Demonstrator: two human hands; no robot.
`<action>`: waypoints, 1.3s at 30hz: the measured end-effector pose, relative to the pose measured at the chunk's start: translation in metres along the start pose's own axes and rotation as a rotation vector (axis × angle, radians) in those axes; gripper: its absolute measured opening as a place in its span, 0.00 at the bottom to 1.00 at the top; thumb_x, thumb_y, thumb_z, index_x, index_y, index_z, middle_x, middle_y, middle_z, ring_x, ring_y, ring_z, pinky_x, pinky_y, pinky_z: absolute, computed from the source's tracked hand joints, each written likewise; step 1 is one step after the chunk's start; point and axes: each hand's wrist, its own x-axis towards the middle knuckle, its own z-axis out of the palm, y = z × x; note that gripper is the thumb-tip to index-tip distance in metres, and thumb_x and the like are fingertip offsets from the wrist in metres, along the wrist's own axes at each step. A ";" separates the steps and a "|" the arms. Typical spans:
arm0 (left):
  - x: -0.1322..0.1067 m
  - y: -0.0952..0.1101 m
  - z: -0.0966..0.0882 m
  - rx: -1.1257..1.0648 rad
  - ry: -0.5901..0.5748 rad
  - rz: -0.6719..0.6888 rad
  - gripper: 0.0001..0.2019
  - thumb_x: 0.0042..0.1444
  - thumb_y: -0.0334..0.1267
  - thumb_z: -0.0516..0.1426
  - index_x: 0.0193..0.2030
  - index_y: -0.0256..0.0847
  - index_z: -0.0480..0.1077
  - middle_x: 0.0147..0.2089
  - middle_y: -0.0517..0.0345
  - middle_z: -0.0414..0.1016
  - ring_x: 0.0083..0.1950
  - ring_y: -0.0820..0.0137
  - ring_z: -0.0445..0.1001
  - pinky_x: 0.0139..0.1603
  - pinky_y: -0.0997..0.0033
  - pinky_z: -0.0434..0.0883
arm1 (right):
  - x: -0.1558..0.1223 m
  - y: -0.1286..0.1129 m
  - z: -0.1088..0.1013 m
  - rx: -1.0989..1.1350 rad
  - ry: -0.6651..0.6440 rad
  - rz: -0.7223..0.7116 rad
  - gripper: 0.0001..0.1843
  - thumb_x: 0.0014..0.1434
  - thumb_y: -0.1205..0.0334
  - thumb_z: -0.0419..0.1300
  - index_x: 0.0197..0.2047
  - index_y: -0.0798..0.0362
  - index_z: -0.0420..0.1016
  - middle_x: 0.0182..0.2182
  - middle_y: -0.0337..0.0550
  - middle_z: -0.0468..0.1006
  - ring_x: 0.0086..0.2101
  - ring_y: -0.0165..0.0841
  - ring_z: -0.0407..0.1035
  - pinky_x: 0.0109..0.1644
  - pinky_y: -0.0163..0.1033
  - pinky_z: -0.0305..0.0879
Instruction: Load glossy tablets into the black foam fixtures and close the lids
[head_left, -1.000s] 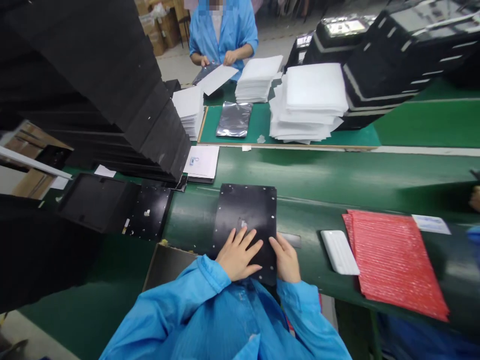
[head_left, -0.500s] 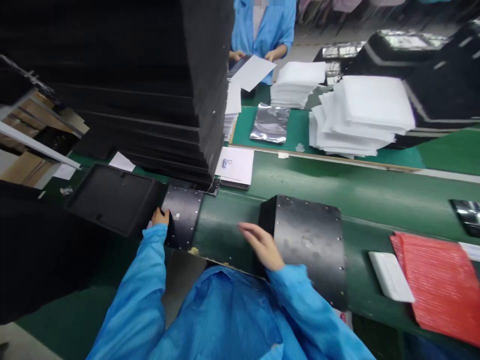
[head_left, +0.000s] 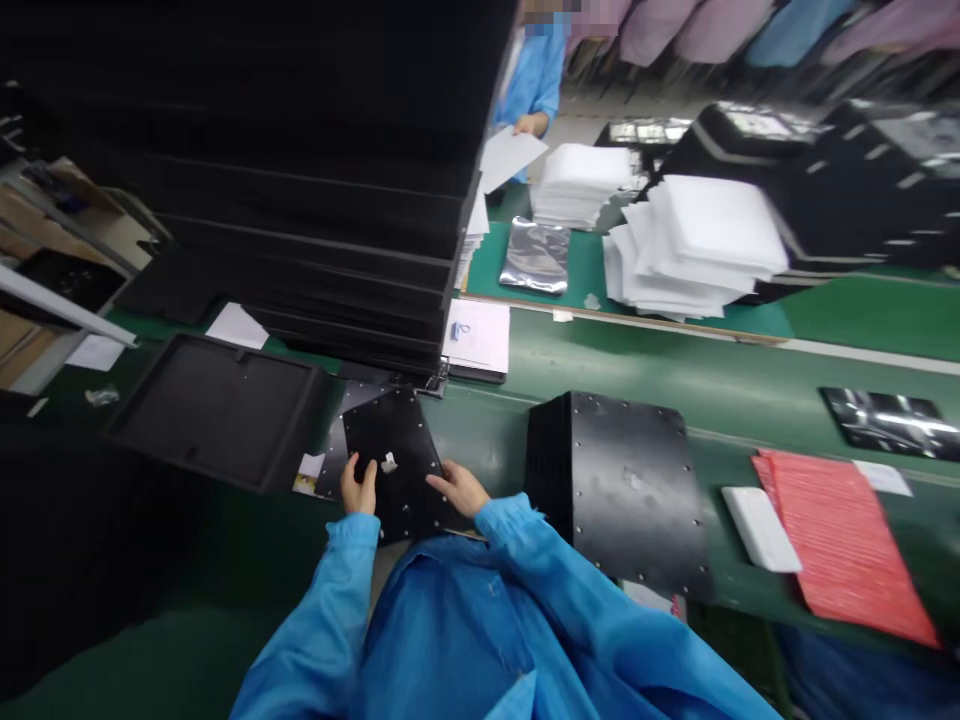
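- A black foam tray (head_left: 214, 410) lies open on the green bench (head_left: 600, 370) at the far left, with a loose white paper (head_left: 237, 326) just beyond it.
- A tall stack of black foam sheets (head_left: 262, 200) rises above the bench, filling the upper left.
- The black panel (head_left: 390, 450) lies tilted on the bench, just right of the tray, with a small white patch (head_left: 388, 463) near its middle.
- The left hand (head_left: 358, 488) rests on the panel's lower left edge, fingers spread. I cannot tell whether its grip is closed on the panel.
- The right hand (head_left: 459, 488) touches the panel's lower right edge, fingers extended. Its grip looks loose, but I cannot tell if it holds the panel.
- A white printed sheet (head_left: 476, 335) lies beyond the hands, near the stack.
- Across the bench, a co-worker's hand (head_left: 531, 124) holds a white sheet (head_left: 512, 158).
- A silver bag (head_left: 535, 255) lies flat beyond the printed sheet.
- A large black studded block (head_left: 619, 490) sits right of the hands.
- White foam sheets (head_left: 694, 240) are piled further back.
- A white pad (head_left: 759, 528) lies beside a red bubble bag (head_left: 840, 540), at the right.
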 end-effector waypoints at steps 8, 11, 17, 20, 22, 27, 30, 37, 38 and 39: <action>-0.139 0.074 0.090 -0.254 -0.589 0.256 0.24 0.55 0.49 0.56 0.55 0.39 0.67 0.58 0.46 0.70 0.60 0.58 0.68 0.58 0.59 0.67 | -0.160 0.044 -0.161 0.031 0.429 -0.049 0.26 0.49 0.39 0.61 0.41 0.51 0.76 0.36 0.46 0.81 0.38 0.44 0.75 0.42 0.45 0.73; -0.172 0.102 0.132 -0.288 -0.687 0.275 0.25 0.52 0.50 0.58 0.53 0.38 0.68 0.53 0.44 0.74 0.57 0.58 0.70 0.56 0.59 0.68 | -0.190 0.077 -0.200 0.130 0.513 0.004 0.28 0.49 0.37 0.60 0.41 0.52 0.76 0.36 0.48 0.81 0.39 0.45 0.76 0.41 0.46 0.74; -0.203 0.130 0.168 -0.112 -0.563 0.418 0.25 0.53 0.52 0.55 0.52 0.37 0.67 0.51 0.44 0.73 0.55 0.59 0.71 0.58 0.58 0.67 | -0.204 0.124 -0.266 -0.064 0.767 -0.192 0.33 0.55 0.40 0.56 0.57 0.51 0.66 0.55 0.53 0.71 0.52 0.44 0.68 0.52 0.50 0.68; -0.227 0.142 0.169 0.182 -0.420 0.723 0.21 0.55 0.48 0.55 0.52 0.39 0.68 0.58 0.46 0.69 0.61 0.58 0.65 0.63 0.56 0.61 | -0.185 0.155 -0.305 -0.225 0.837 -0.257 0.35 0.56 0.42 0.56 0.61 0.52 0.61 0.57 0.56 0.67 0.57 0.46 0.62 0.58 0.53 0.62; -0.248 0.150 0.172 0.336 -0.404 0.919 0.19 0.56 0.45 0.54 0.53 0.41 0.69 0.60 0.47 0.66 0.63 0.58 0.62 0.66 0.55 0.58 | -0.161 0.183 -0.319 -0.345 0.786 -0.246 0.37 0.53 0.42 0.59 0.60 0.54 0.63 0.58 0.59 0.67 0.59 0.50 0.58 0.61 0.58 0.55; -0.294 0.161 0.198 0.606 -0.501 1.109 0.21 0.57 0.45 0.54 0.56 0.41 0.67 0.65 0.46 0.61 0.68 0.54 0.53 0.67 0.49 0.53 | -0.120 0.242 -0.306 -0.478 0.617 -0.186 0.29 0.53 0.41 0.57 0.49 0.55 0.71 0.54 0.62 0.70 0.57 0.56 0.59 0.58 0.65 0.52; -0.305 0.158 0.219 0.758 -0.516 1.088 0.26 0.57 0.49 0.55 0.60 0.42 0.64 0.69 0.45 0.54 0.71 0.51 0.45 0.68 0.41 0.46 | -0.127 0.242 -0.302 -0.397 0.690 -0.202 0.28 0.57 0.42 0.52 0.50 0.57 0.70 0.46 0.60 0.74 0.46 0.49 0.67 0.50 0.54 0.62; -0.313 0.143 0.244 1.009 -0.481 1.071 0.43 0.50 0.61 0.56 0.67 0.37 0.54 0.71 0.35 0.44 0.71 0.42 0.39 0.66 0.33 0.38 | -0.154 0.132 -0.332 -0.857 0.398 -0.276 0.17 0.53 0.53 0.59 0.44 0.53 0.71 0.35 0.53 0.75 0.37 0.44 0.67 0.40 0.44 0.56; -0.313 0.142 0.245 1.042 -0.473 1.075 0.44 0.50 0.62 0.56 0.68 0.37 0.53 0.71 0.35 0.43 0.72 0.42 0.38 0.66 0.32 0.37 | -0.155 0.117 -0.334 -0.921 0.334 -0.266 0.14 0.53 0.55 0.59 0.42 0.54 0.71 0.34 0.52 0.75 0.37 0.44 0.68 0.40 0.43 0.56; -0.314 0.141 0.245 1.067 -0.473 1.081 0.46 0.49 0.63 0.55 0.68 0.37 0.52 0.71 0.35 0.42 0.72 0.42 0.37 0.66 0.32 0.37 | -0.156 0.104 -0.335 -0.975 0.267 -0.259 0.12 0.54 0.57 0.58 0.40 0.54 0.71 0.34 0.53 0.75 0.37 0.43 0.68 0.39 0.43 0.55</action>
